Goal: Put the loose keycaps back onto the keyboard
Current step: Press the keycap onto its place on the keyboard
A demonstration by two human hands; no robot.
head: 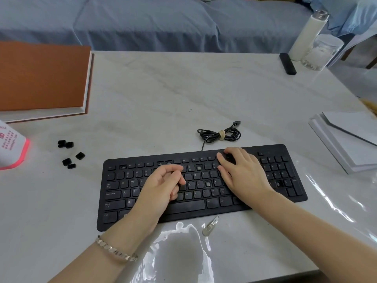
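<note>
Scanning for the loose keycaps (69, 162), I find them scattered on the tabletop (163, 94), well out to the left of my left hand (163, 186) and apart from the keyboard (189, 206). They look light, hard and slick, so I judge each is best pinched by its side walls and pressed straight down onto a bare socket (199, 168), like the one between my hands. The left hand's fingers curl over the middle rows; whether they pinch a cap I cannot tell. My right hand (242, 172) lies flat, fingers straight, on the upper keys. A coiled cable (220, 134) sits just beyond it.
</note>
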